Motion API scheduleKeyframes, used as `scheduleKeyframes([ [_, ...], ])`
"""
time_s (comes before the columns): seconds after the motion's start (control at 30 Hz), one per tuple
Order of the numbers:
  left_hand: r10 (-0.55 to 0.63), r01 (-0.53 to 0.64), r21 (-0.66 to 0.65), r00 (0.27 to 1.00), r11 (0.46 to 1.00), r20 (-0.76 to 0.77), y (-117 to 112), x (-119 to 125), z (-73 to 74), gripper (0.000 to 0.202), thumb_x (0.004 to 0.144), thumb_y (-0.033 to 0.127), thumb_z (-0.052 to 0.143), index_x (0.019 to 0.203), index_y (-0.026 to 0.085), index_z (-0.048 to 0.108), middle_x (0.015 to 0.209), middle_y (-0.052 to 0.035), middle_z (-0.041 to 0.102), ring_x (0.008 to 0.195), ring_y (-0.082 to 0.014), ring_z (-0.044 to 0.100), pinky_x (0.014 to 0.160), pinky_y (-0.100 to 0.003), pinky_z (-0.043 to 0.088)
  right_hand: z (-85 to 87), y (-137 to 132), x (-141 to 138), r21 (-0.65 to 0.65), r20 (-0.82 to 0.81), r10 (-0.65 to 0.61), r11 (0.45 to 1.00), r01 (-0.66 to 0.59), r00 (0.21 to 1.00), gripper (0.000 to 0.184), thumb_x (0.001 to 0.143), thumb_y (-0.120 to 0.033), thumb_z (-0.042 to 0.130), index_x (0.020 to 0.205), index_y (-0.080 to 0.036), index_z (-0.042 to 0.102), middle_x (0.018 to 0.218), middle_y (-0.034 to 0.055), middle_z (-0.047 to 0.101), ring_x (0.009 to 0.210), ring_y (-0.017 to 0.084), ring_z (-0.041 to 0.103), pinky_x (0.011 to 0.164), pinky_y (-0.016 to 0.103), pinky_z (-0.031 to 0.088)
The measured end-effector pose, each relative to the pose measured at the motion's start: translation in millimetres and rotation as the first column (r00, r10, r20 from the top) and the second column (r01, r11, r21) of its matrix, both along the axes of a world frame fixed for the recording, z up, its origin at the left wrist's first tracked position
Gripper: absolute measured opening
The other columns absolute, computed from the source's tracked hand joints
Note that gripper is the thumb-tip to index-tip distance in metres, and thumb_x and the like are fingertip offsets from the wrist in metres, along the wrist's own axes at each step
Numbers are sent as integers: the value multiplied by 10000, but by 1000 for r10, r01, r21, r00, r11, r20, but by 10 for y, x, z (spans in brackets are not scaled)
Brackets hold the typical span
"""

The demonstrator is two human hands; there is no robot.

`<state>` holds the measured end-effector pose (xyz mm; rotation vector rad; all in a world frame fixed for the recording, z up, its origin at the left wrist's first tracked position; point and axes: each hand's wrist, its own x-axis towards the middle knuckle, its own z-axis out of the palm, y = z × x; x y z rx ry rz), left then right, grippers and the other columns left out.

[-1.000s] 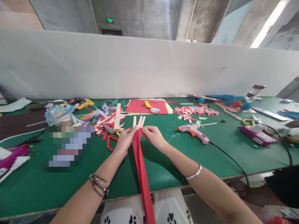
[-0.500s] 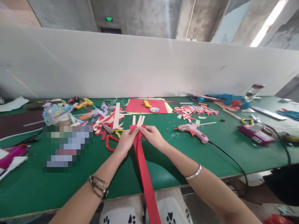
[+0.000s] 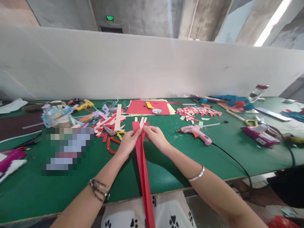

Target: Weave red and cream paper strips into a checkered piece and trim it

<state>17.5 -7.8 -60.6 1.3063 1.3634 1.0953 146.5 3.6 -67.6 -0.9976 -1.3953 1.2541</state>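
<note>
Between my two hands are long red paper strips [image 3: 143, 171], hanging down over the table edge toward my lap. Pale paper strips [image 3: 142, 120] stick out above the fingertips, among the red ends. My left hand [image 3: 129, 142] pinches the bundle from the left side. On the right, my right hand [image 3: 155, 137] grips the same strips with thumb and fingers close to the left ones. How the strips cross under the fingers is hidden. Just left of my left hand lie red-handled scissors [image 3: 110, 145], partly beside yellow handles.
A pink glue gun [image 3: 196, 133] with a black cord lies right of my hands. Behind are red paper sheets [image 3: 137, 107], a yellow cutter [image 3: 149, 105] and checkered woven paper pieces [image 3: 199, 111]. Paper scraps [image 3: 104, 123] pile up at left. A purple box [image 3: 260, 137] sits at right.
The hanging red strips have swung leftward and now show as separate lengths side by side. The red ends above my fingers have spread apart. Both hands stay nearly in place.
</note>
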Motion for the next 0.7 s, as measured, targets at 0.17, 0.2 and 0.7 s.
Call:
scheduleKeyframes([
  [0.17, 78, -78, 33, 997, 996, -4, 17, -19, -19, 461, 632, 601, 610, 639, 141, 637, 600, -17, 642, 583, -165, 554, 517, -234, 377, 0, -16, -13, -17, 24, 37, 999, -37, 999, 298, 751, -408, 482, 566, -185, 410, 475, -72, 352, 439, 61, 318, 443, 211, 244],
  [0.2, 82, -82, 24, 997, 996, 4, 16, -17, -19, 474, 642, 610, 595, 657, 139, 640, 622, -27, 652, 600, -172, 567, 527, -237, 388, 4, -16, -14, -15, 16, 27, 1000, -27, 999, 293, 751, -408, 477, 571, -184, 415, 477, -72, 355, 437, 60, 313, 440, 212, 242],
  [0.7, 60, -61, 30, 998, 998, 34, -1, 4, 5, 442, 606, 579, 641, 701, 148, 652, 658, -26, 674, 683, -204, 597, 594, -254, 421, -39, 26, 16, 73, 140, -25, 997, 15, 990, 381, 777, -473, 423, 531, -193, 350, 480, -61, 308, 456, 67, 283, 443, 218, 217],
])
